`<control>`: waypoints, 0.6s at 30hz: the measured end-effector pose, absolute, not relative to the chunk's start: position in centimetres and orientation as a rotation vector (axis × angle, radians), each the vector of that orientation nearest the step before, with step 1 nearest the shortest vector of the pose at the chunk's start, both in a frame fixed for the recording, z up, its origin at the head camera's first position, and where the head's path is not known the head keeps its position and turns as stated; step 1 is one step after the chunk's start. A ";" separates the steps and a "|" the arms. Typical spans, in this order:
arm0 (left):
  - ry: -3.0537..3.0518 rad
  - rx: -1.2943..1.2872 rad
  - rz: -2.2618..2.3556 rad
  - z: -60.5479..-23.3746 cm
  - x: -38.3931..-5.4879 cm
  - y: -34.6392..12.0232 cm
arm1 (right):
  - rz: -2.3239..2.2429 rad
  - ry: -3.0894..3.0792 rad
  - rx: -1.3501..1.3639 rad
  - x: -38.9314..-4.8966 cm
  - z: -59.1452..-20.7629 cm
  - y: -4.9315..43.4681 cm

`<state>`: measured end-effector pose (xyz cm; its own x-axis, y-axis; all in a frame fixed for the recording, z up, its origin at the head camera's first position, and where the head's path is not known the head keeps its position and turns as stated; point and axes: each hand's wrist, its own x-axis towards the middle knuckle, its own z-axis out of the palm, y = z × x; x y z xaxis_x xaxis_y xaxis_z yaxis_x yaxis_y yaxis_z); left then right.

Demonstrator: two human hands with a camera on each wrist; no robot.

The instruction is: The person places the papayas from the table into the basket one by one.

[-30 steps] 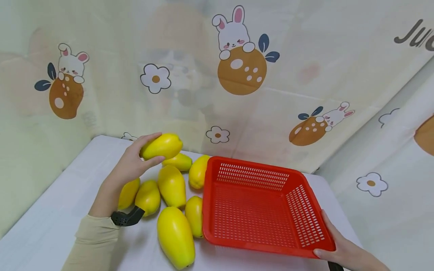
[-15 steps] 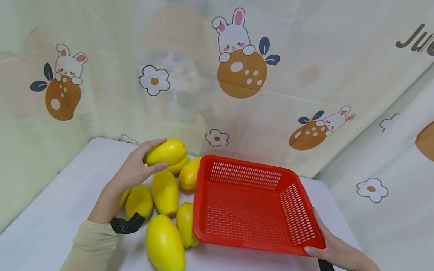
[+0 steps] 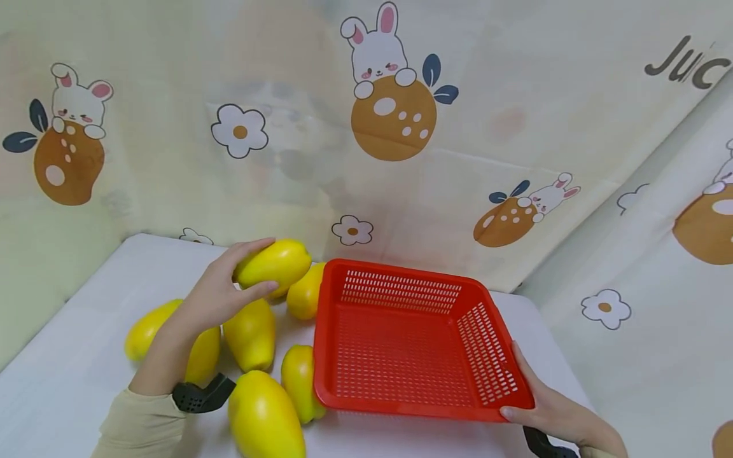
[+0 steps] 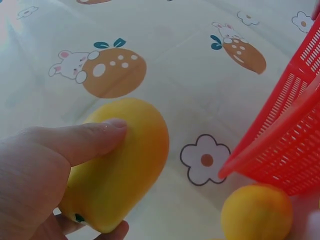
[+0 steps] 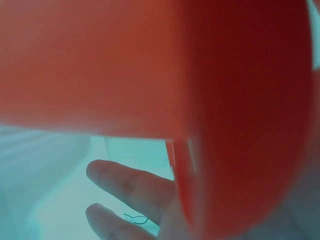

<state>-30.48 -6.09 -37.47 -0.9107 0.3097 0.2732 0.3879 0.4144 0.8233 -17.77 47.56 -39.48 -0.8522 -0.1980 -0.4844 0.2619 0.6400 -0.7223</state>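
Note:
My left hand (image 3: pixel 220 292) holds a yellow mango (image 3: pixel 280 264) above the table, thumb on the near side. In the left wrist view the thumb lies across this mango (image 4: pixel 132 155) and fingertips show beneath it. Several more mangoes lie under and around the left arm, among them a large mango (image 3: pixel 266 416) at the front and a mango (image 3: pixel 299 381) beside the basket. My right hand (image 3: pixel 550 407) grips the near right corner of a red plastic basket (image 3: pixel 424 410), thumb over the rim. Red plastic (image 5: pixel 100 65) fills most of the right wrist view, with two fingers visible below it.
The basket's perforated walls rise above the white table (image 3: pixel 74 375), with nothing visible inside. A mango (image 3: pixel 306 292) sits against its left wall. A curtain (image 3: pixel 286 203) printed with rabbits and flowers hangs behind the table. Dark wrist mounts (image 3: pixel 203 394) sit on both wrists.
My left hand has brought its mango lower and rightward, nearer the basket. The basket and right hand have shifted slightly left. The head view has turned a little right.

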 end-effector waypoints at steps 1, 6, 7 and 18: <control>-2.577 -0.640 -1.528 -37.4 -30.4 -6.1 | -1.148 2.322 0.042 -17.9 -39.4 47.5; -2.570 -0.663 -1.515 -37.3 -30.3 -6.0 | -1.181 2.264 0.065 -17.8 -39.2 47.5; -2.562 -0.671 -1.513 -37.3 -30.3 -5.9 | -1.178 2.265 0.067 -17.8 -39.2 47.5; -2.605 -0.713 -1.475 -37.6 -30.0 -4.3 | -1.209 2.227 0.147 -18.1 -39.6 47.5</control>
<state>-30.02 -4.27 -37.62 -0.8907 0.3611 0.2762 0.4226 0.4338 0.7958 -18.12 47.54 -39.61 -0.8173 -0.1778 -0.5480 0.3627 0.5803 -0.7292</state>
